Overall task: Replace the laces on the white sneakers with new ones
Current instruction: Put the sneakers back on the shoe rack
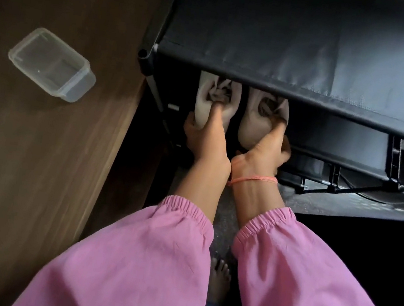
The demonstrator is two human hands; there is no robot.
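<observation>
Both hands are down at the lower tier of the black fabric-and-metal shoe rack point(315, 52), each gripping one shoe of a pair of white sneakers. The left hand point(205, 137) has its thumb hooked into the opening of the left white sneaker point(217, 97), with the fingers curled under the heel. The right hand point(264, 151) grips the right white sneaker point(258, 119) the same way, thumb over the collar and fingers wrapped round the far side of the heel. The two shoes sit side by side, heels toward the person, toes hidden under the dark fabric shelf above them. Something pale and crumpled lies inside the left shoe; whether it is laces or the tongue I cannot tell.

The person wears loose pink sleeves point(155, 250) gathered with elastic at the cuffs, and a thin orange thread band point(254, 180) circles the right wrist. A bare foot point(220, 278) shows between the arms on the speckled grey floor point(224, 224). To the left, on the brown wooden table point(38, 154), stands a clear rectangular plastic container point(51, 63), well apart from the rack.
</observation>
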